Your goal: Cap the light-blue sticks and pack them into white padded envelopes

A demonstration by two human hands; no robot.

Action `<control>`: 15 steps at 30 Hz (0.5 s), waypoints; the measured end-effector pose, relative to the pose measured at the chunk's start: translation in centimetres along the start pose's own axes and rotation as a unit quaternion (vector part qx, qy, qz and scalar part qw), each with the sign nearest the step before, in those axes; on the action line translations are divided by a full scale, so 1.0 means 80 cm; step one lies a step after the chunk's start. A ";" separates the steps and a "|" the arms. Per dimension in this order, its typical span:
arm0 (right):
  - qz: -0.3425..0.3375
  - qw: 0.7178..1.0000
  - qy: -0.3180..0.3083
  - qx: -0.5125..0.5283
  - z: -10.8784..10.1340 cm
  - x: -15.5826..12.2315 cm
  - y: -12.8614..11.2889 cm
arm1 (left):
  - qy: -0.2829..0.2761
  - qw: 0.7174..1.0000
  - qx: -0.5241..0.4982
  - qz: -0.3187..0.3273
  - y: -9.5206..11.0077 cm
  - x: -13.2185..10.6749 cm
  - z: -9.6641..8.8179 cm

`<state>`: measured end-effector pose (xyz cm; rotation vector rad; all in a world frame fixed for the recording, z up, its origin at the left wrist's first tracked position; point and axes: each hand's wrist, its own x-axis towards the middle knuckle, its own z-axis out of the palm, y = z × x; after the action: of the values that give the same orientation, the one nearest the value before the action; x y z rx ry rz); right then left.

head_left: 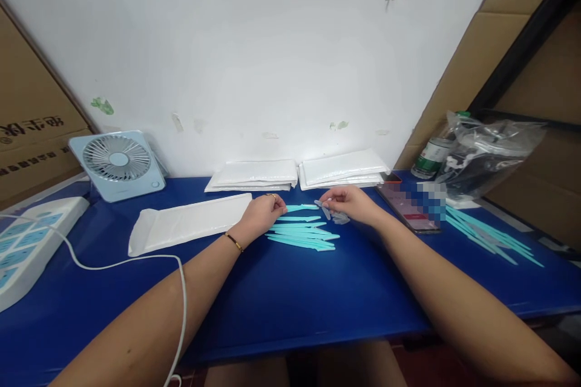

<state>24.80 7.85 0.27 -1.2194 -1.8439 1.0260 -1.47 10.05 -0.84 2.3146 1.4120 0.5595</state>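
Several thin turquoise plastic sticks (pixel 302 233) lie in a loose row on the blue table (pixel 290 296). My left hand (pixel 263 211) rests curled at the left ends of these sticks, its fingers closed over them; it wears a ring and a bracelet. My right hand (pixel 349 201) sits just right of the row and pinches a small greyish piece (pixel 325 210). A few more small grey pieces (pixel 340 217) lie under that hand.
A flat white pouch (pixel 190 224) lies left of my left hand. Two stacks of white pouches (pixel 295 174) line the wall. A small fan (pixel 118 163), a white power strip (pixel 27 242) with cable, a phone (pixel 408 208), more turquoise sticks (pixel 490 236), a bottle and plastic bags sit around.
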 end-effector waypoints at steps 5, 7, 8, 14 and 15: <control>-0.007 1.000 -0.016 0.003 0.008 0.003 0.001 | -0.007 1.000 -0.010 -0.005 0.003 0.001 0.001; -0.010 1.000 -0.014 -0.007 0.015 0.004 -0.001 | -0.004 1.000 -0.012 0.003 0.006 0.002 0.001; -0.011 1.000 -0.011 -0.018 0.018 0.005 -0.002 | -0.002 1.000 -0.010 0.007 0.008 0.002 0.001; -0.068 0.971 0.065 -0.219 0.015 0.008 -0.009 | 0.055 0.997 0.036 0.036 0.018 -0.002 -0.007; -0.081 0.954 0.083 -0.276 0.012 0.006 -0.010 | 0.062 0.996 0.050 0.051 0.018 -0.003 -0.010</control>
<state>23.51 7.91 0.62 -1.3823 -2.1236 0.3033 -0.87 9.29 0.53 2.4801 1.4127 0.6877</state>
